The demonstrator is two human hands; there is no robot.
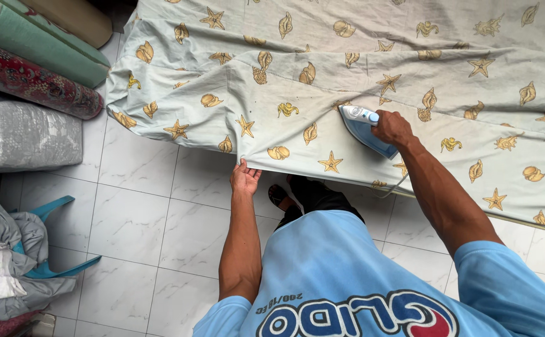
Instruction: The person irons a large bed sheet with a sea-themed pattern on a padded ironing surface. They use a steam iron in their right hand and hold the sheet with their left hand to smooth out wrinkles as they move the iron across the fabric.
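The right hand (392,128) is closed around the handle of a blue and white iron (361,128), which sits flat on a pale green sheet (322,75) printed with yellow shells and starfish. The sheet is spread over a worktop that it hides entirely, and its near edge hangs toward the white tiled floor (141,212). The left hand (245,178) reaches to that hanging edge, fingers curled onto the hem and seemingly pinching it taut — how firm the pinch is cannot be told.

Several risks follow from this. A ridge of folded fabric runs right beside the iron's nose; if the soleplate rides over it, the fold could be pressed in as a hard crease. If the iron rests too long in one spot, the cloth could scorch. A thin cord (392,187) appears to trail over the edge near the person's body — a snag there could jerk the iron off line. A hard pull by the left hand could drag the sheet sideways and bunch it under the iron.
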